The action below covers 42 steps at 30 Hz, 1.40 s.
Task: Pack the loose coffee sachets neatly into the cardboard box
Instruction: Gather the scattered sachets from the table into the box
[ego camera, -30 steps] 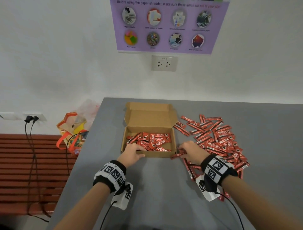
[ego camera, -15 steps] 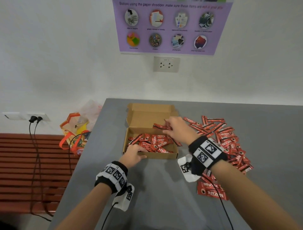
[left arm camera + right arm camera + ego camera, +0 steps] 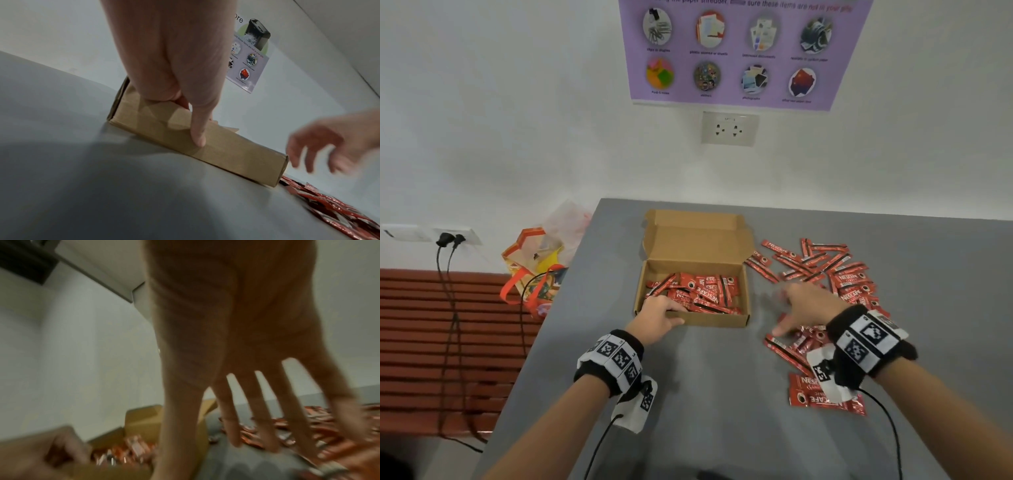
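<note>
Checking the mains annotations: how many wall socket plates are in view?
2. One socket plate on the wall below the purple poster; another low on the left wall with two black plugs in it. More may be hidden.

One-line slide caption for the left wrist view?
Left hand grips the cardboard box front wall; right hand hovers open above loose sachets.

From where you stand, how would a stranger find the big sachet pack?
On the grey table, look right of the cardboard box, at the near end of the red sachets. The big sachet pack lies alone there, wider than the thin sticks.
</note>
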Each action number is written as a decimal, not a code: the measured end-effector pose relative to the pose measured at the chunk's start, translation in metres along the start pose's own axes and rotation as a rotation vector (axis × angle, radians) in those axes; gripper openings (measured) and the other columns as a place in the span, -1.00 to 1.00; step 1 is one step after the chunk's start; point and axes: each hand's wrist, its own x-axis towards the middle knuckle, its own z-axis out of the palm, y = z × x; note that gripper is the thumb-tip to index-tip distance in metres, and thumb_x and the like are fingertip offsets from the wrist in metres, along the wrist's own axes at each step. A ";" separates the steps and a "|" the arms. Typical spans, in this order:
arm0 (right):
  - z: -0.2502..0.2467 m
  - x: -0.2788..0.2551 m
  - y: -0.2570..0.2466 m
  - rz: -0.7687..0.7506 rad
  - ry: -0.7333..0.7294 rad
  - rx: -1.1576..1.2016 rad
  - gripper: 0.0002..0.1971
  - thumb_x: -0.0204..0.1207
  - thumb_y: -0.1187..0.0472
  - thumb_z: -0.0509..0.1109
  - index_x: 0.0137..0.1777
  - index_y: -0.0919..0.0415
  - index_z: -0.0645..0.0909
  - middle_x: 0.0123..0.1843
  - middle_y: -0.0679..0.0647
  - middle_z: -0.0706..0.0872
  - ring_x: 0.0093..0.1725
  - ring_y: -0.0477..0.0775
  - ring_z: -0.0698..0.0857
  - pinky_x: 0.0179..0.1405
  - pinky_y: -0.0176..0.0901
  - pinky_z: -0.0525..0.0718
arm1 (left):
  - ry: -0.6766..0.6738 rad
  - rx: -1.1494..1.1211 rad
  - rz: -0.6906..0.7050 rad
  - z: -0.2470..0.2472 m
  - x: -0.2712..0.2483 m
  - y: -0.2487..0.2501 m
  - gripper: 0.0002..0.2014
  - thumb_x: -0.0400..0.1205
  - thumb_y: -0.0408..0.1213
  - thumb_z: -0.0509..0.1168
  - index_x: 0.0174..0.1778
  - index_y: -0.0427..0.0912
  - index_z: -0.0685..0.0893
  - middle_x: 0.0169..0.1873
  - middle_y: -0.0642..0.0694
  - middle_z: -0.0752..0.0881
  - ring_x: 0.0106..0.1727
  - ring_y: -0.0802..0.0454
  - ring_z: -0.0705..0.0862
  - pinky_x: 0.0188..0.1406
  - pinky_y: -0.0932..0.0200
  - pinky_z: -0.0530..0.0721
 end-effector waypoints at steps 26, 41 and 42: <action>0.023 0.007 0.009 -0.078 0.205 0.027 -0.71 0.64 0.23 0.23 0.34 0.23 0.43 0.36 0.28 0.38 0.20 0.23 0.62 0.31 -0.01 0.55 | -0.009 -0.016 -0.014 -0.001 -0.002 0.001 -0.77 0.52 -0.39 0.42 0.10 -0.23 0.77 0.07 -0.14 0.76 0.12 -0.02 0.67 0.28 0.09 0.56; -0.017 0.003 -0.046 -0.209 0.184 0.208 -0.15 0.36 -0.12 0.50 0.55 0.15 0.19 0.54 0.22 0.26 0.47 0.23 0.39 0.43 0.12 0.43 | 0.005 -0.026 0.001 -0.001 -0.003 0.002 -0.78 0.52 -0.43 0.42 0.07 -0.27 0.78 0.05 -0.16 0.77 0.12 -0.04 0.68 0.16 0.29 0.52; -0.015 -0.002 -0.035 -0.211 0.172 0.189 -0.08 0.31 -0.12 0.54 0.58 0.12 0.15 0.55 0.21 0.23 0.51 0.24 0.34 0.46 0.15 0.40 | 0.008 -0.023 0.002 0.000 -0.002 0.001 -0.78 0.52 -0.42 0.42 0.07 -0.26 0.78 0.05 -0.15 0.77 0.12 -0.04 0.68 0.16 0.29 0.52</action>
